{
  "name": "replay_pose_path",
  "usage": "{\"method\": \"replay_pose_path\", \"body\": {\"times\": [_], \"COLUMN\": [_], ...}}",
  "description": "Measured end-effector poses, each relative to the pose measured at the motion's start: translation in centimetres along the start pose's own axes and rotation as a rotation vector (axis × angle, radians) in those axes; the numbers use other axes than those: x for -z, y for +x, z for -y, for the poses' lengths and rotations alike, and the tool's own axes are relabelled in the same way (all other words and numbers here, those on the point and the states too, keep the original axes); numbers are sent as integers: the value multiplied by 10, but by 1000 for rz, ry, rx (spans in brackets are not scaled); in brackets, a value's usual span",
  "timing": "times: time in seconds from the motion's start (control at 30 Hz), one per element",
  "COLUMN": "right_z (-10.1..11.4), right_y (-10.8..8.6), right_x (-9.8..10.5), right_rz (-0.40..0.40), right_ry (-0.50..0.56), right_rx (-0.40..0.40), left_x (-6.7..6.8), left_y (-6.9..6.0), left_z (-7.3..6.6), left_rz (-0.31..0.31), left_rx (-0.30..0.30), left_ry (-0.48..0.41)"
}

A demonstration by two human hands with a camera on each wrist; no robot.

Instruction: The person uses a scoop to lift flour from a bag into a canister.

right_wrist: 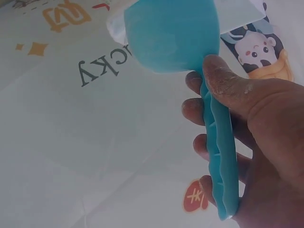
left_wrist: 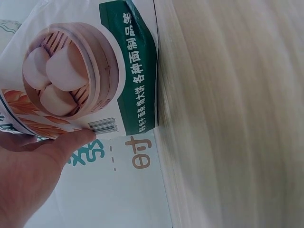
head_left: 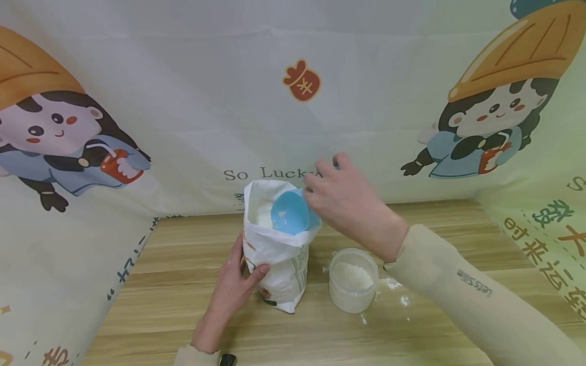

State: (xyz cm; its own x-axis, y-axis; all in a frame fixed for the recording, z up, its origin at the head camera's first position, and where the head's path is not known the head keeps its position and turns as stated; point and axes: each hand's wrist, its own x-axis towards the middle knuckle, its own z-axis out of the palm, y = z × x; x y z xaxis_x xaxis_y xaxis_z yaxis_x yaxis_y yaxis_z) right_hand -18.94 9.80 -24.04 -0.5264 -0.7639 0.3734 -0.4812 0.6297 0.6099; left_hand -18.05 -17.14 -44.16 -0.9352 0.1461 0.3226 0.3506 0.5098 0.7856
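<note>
A white paper flour bag (head_left: 281,262) stands upright on the table with its top open and white flour (head_left: 263,216) inside. My left hand (head_left: 231,284) grips its left side, thumb across the front, and the left wrist view shows a printed steamer of buns on the bag (left_wrist: 137,95). Gripped by the handle in my right hand (head_left: 343,195), a light-blue plastic scoop (head_left: 290,213) has its bowl at the bag's mouth. Small white lumps cling inside the bowl. In the right wrist view, fingers wrap round the ridged scoop handle (right_wrist: 221,152) and flour dusts the thumb.
A clear round tub (head_left: 351,301) partly filled with flour stands on the wooden table (head_left: 174,284), right of the bag and below my right forearm. Spilled flour (head_left: 392,283) dots the wood beside it. A printed cloth backdrop (head_left: 206,101) rises behind and at both sides.
</note>
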Motion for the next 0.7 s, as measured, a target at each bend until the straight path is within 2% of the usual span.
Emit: {"method": "replay_pose_path", "body": {"times": [0.07,0.37,0.7], "right_z": [3,17,21], "right_y": [2,7,8], "right_x": [-2,-7,-10], "right_rz": [10,147,154], "right_ry": [-10,-12,-1], "right_rx": [8,60,65], "left_x": [0,0,-1], "left_y": [0,-2,-1], "left_z": [0,2,1], "left_rz": [-1,-3,-6], "left_rx": [1,6,4], "left_ry": [-4,23,17]}}
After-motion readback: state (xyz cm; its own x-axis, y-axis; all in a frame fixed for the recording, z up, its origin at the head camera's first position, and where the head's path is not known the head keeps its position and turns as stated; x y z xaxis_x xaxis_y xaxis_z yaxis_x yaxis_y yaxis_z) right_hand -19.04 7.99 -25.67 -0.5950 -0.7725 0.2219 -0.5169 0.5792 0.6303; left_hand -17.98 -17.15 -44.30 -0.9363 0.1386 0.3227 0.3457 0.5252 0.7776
